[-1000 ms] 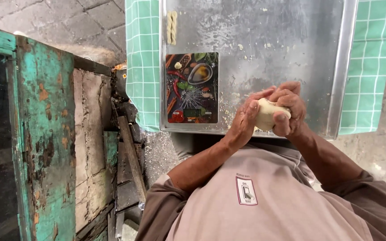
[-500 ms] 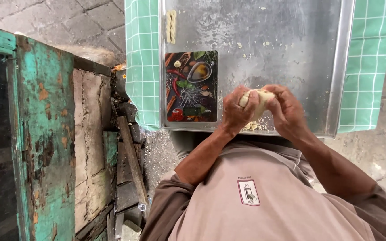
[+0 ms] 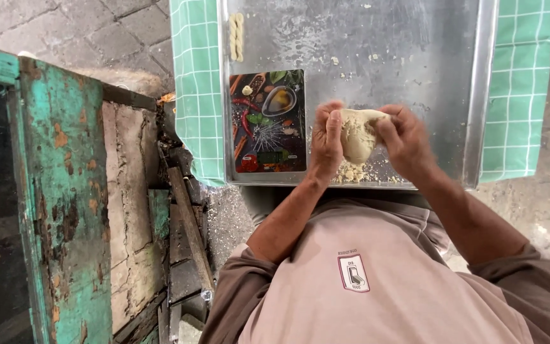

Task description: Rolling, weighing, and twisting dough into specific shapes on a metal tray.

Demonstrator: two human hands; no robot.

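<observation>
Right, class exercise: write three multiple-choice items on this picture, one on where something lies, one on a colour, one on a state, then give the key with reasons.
1. Where does the twisted strip of dough lie?
A. near the far left edge of the metal tray
B. on the checked cloth
C. on the paved ground

2. What colour is the checked cloth under the tray?
A. red
B. green
C. yellow

3. How is the lump of dough held?
A. lying untouched on the tray
B. by the right hand alone
C. between the left hand and the right hand, above the tray

Key: 1 A, the strip rests on the metal by the tray's left rim; 2 B, green squares with white lines; 3 C, both hands grip the lump, with crumbs below it.
</observation>
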